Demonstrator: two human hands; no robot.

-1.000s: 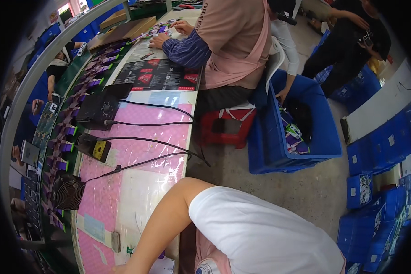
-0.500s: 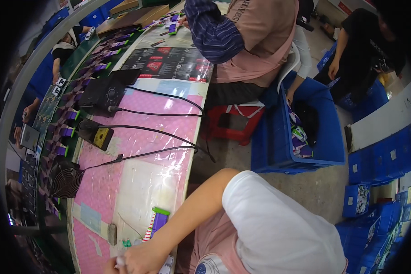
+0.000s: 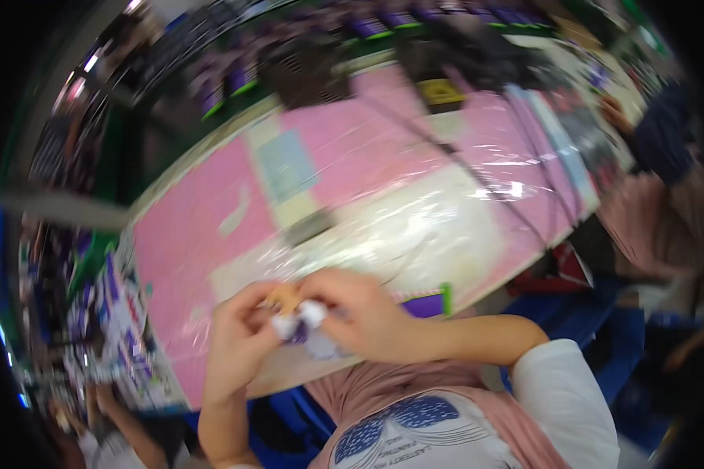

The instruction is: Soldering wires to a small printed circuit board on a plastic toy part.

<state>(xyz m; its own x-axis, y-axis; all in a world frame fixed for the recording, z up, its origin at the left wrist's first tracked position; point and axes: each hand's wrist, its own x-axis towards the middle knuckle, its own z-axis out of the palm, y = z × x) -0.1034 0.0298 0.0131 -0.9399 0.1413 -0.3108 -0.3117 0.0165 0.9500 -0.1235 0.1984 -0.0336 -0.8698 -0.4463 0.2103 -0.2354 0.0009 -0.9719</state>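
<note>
Close together over the near edge of the table, my left hand [image 3: 242,336] and my right hand [image 3: 364,316] meet with bent fingers. White coverings or bits [image 3: 312,313] show at the thumb tips, and something tan-orange [image 3: 284,297] sits between the fingers. Motion blur hides exactly what is pinched there. A small purple patch shows just below the thumbs. Beside my right wrist lies a purple strip-shaped part with a green end [image 3: 428,305], partly covered by the hand. Beyond my hands rests a grey block [image 3: 309,227].
Pink and white sheets under clear plastic cover the table [image 3: 203,207]. A black fan unit [image 3: 305,74] and a stand with a yellow pad [image 3: 442,92] stand along the far side. Dark cables cross the right part. Another person [image 3: 653,211] sits at the right.
My view has swung left, so the table now lies across it. Both hands are now in full view; before, my right hand was at the bottom edge and the left mostly hidden.
</note>
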